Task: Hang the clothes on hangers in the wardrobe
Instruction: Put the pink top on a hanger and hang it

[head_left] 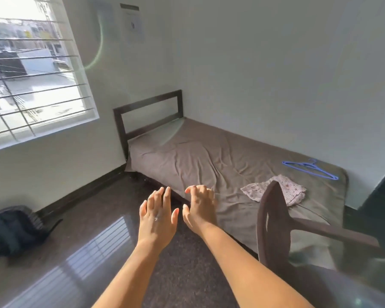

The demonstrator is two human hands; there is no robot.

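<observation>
A folded pale floral garment (285, 190) lies on the brown bed sheet (198, 158) near the bed's right end. Blue hangers (309, 169) lie flat on the bed just behind it, close to the wall. Both my hands are stretched out in front of me over the floor at the bed's near edge, well left of the garment. My left hand (158, 215) has straight spread fingers and holds nothing. My right hand (200, 207) is beside it with loosely bent fingers, also holding nothing. No wardrobe shows clearly.
A dark chair (273, 221) stands at the right between me and the garment, partly covering it. A dark bag (13, 230) sits on the glossy floor at the left below the barred window (31, 74). The dark headboard (149, 112) stands at the far end.
</observation>
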